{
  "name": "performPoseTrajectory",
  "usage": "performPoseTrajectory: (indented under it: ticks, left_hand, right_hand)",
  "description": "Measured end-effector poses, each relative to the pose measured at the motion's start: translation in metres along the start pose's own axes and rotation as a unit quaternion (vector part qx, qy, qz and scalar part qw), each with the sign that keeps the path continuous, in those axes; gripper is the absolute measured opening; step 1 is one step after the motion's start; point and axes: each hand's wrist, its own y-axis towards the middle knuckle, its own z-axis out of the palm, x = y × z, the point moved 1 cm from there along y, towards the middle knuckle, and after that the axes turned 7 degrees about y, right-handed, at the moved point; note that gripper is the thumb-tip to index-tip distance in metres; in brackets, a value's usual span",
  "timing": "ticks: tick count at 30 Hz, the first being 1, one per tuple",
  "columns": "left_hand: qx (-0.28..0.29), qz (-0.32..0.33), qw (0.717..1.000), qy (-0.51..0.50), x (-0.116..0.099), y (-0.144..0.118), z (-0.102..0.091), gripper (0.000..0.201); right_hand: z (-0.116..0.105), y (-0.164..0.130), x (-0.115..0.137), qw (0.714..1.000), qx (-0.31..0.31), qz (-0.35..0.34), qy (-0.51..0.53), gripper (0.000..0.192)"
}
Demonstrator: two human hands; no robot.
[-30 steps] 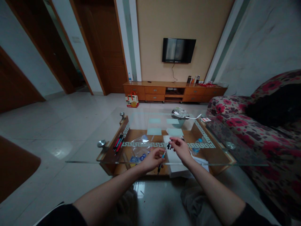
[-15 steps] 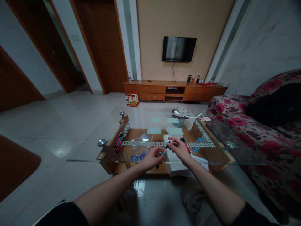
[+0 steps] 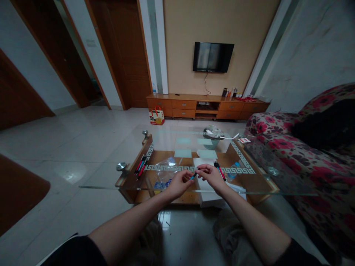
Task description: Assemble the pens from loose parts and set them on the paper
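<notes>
Blue-tipped pen (image 3: pixel 193 176) pinched between left hand (image 3: pixel 177 183) and right hand (image 3: pixel 211 175), both closed on it above glass bench (image 3: pixel 111 184); loose pinch risks dropping it.

Left hand (image 3: pixel 177 183) and right hand (image 3: pixel 212 176) are pinching a blue pen (image 3: pixel 193 176) between them over glass coffee table (image 3: pixel 249 186).

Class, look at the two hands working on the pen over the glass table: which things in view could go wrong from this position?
1. The small pen is pinched only at the fingertips of the left hand and right hand; a part might slip and drop.
2. Loose pens lie near the glass table edge and might roll off.
</notes>
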Motion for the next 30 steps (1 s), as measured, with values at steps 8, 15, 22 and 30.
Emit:
performPoseTrajectory:
  ticks: [8, 15, 22, 30]
  left_hand:
    - [-0.014, 0.047, 0.995, 0.082, 0.002, -0.001, -0.008, 0.022]
    - [-0.003, 0.128, 0.977, 0.170, 0.000, -0.001, -0.015, 0.023]
    - [0.011, 0.146, 0.968, 0.202, -0.006, -0.003, -0.016, 0.019]
    - [-0.015, 0.123, 0.968, 0.220, -0.004, -0.002, -0.015, 0.017]
  right_hand:
    - [-0.002, 0.001, -0.001, 0.999, 0.034, -0.006, -0.029, 0.036]
    - [-0.005, -0.001, -0.004, 0.985, 0.055, -0.050, -0.157, 0.032]
    - [0.003, -0.014, 0.005, 0.939, 0.077, -0.123, -0.313, 0.048]
    - [0.001, -0.012, 0.010, 0.958, 0.056, -0.126, -0.250, 0.025]
